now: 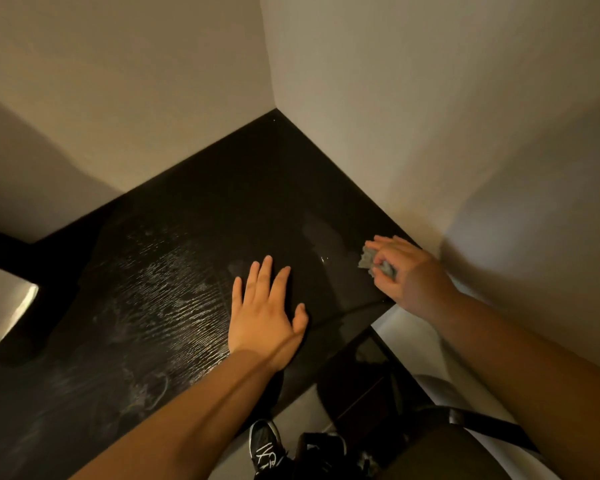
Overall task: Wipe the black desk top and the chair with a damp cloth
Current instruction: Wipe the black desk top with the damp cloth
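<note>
Two bare hands are over the black desk top (187, 220). The left hand (265, 317) lies flat on it with fingers straight and spread, while the right hand (407, 275), further out and close to the wall (430, 133), curls its fingers round a crumpled grey cloth (369, 259) near the desk's right edge. Pale wet streaks (167, 289) shine on the wood just left of the left hand, and a dark shoe (264, 445) shows on the floor below its wrist.

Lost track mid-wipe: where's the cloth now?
Head view, right side: the grey cloth is bunched in the right hand on the black desk top, near the wall.
</note>
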Demonstrator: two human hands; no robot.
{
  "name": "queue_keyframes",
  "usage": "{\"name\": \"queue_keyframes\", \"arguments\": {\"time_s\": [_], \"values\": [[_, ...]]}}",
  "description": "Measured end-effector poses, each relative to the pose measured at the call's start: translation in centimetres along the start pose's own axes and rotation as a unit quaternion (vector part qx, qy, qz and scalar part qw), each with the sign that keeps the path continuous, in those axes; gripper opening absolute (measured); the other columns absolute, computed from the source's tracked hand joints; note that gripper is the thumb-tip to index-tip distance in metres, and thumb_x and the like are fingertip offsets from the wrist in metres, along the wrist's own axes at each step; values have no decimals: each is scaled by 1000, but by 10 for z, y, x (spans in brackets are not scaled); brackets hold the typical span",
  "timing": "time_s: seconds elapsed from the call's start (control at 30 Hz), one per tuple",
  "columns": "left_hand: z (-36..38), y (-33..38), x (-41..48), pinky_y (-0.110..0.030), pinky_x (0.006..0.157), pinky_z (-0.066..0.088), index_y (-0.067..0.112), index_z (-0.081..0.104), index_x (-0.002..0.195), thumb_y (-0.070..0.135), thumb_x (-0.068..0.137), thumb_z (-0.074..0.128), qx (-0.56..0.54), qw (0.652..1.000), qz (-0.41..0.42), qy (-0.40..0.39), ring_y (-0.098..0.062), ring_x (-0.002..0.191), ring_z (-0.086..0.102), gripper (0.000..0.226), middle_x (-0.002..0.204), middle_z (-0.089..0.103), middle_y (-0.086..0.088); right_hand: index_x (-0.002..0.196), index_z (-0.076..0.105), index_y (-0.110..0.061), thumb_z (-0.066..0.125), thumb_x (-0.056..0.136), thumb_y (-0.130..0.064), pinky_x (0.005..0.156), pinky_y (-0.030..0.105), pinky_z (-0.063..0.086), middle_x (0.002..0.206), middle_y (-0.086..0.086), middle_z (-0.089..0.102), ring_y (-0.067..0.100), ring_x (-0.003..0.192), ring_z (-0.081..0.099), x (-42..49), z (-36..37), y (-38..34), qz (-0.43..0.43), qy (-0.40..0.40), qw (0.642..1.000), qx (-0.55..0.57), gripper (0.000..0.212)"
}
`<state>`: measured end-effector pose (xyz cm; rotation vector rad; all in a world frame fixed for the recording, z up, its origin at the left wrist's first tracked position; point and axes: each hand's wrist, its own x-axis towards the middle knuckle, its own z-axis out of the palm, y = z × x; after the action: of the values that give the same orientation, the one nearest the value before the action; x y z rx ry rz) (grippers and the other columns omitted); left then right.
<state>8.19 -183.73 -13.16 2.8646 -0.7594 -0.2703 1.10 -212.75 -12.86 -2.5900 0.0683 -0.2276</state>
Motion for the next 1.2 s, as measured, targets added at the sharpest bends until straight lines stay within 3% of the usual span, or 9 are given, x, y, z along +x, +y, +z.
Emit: {"name": "queue_keyframes", "arguments": {"time_s": [0.2, 0.3, 0.4, 0.53, 0.67, 0.83, 0.93, 1.03, 1.2], "values": [[-1, 5, 1, -52, 131, 1, 30, 30, 163, 59, 96, 34, -1, 1000, 6, 12, -22, 163, -1, 74, 177, 11, -2, 89, 53, -41, 65, 94, -27, 92, 44, 58, 125, -4, 70, 23, 110, 67, 96, -1, -34, 81, 34, 995, 49, 20], [-2, 3, 1, -53, 130, -3, 27, 27, 165, 59, 97, 35, 7, 1000, 4, 18, -21, 163, -2, 75, 177, 11, -1, 100, 64, -28, 63, 99, -29, 104, 34, 48, 136, -3, 65, 22, 126, 60, 155, 17, -45, 33, 4, 998, 52, 2], [-1, 2, 0, -53, 130, -5, 28, 24, 166, 60, 99, 34, 5, 1000, 1, 17, -19, 163, -4, 75, 177, 8, 2, 125, 65, -29, 55, 104, -35, 112, 34, 37, 152, -3, 53, 21, 141, 46, 178, 44, -43, 39, -79, 996, 31, 24], [1, 0, 1, -52, 131, -2, 26, 29, 164, 58, 97, 38, -2, 1000, 1, 26, -21, 163, 1, 75, 176, 13, 0, 93, 58, -54, 51, 97, -49, 119, 50, 36, 146, -12, 57, 17, 145, 43, 140, 47, -39, -3, -116, 992, 56, 9], [1, 0, 1, -51, 131, -2, 26, 28, 165, 59, 96, 37, -3, 1000, -2, 19, -20, 163, 0, 77, 177, 11, 0, 91, 75, -31, 66, 92, -30, 116, 24, 32, 133, -12, 67, 6, 134, 51, 63, 29, -50, -14, -131, 988, 75, 10], [-1, 3, 1, -52, 131, 1, 25, 27, 165, 60, 96, 31, 5, 1000, -7, 13, -22, 163, 0, 78, 177, 10, -1, 79, 75, -19, 64, 86, -26, 110, 27, 45, 109, -11, 76, -1, 115, 64, 17, 21, -52, -15, -142, 981, 130, 15], [-3, 4, 1, -53, 131, 2, 26, 24, 166, 61, 97, 27, 10, 1000, -9, 8, -21, 163, -2, 77, 177, 8, 0, 87, 75, -18, 68, 90, -17, 93, 32, 58, 107, -10, 75, 3, 102, 69, 39, 12, -56, 51, -15, 985, 165, 8], [-3, 5, 1, -52, 131, 0, 27, 24, 166, 60, 98, 28, 7, 1000, -9, 11, -21, 163, -2, 76, 177, 8, 0, 107, 75, -26, 60, 97, -32, 100, 34, 55, 123, -9, 72, 10, 113, 67, 89, 0, -37, 80, 53, 989, 114, 19], [-1, 5, 0, -52, 131, 1, 27, 26, 165, 60, 97, 29, 5, 1000, -9, 21, -21, 163, 1, 75, 177, 12, 0, 122, 70, -19, 59, 100, -20, 124, 33, 24, 149, -1, 57, 19, 144, 45, 89, 7, -4, -1, -71, 997, -2, 25]]}}
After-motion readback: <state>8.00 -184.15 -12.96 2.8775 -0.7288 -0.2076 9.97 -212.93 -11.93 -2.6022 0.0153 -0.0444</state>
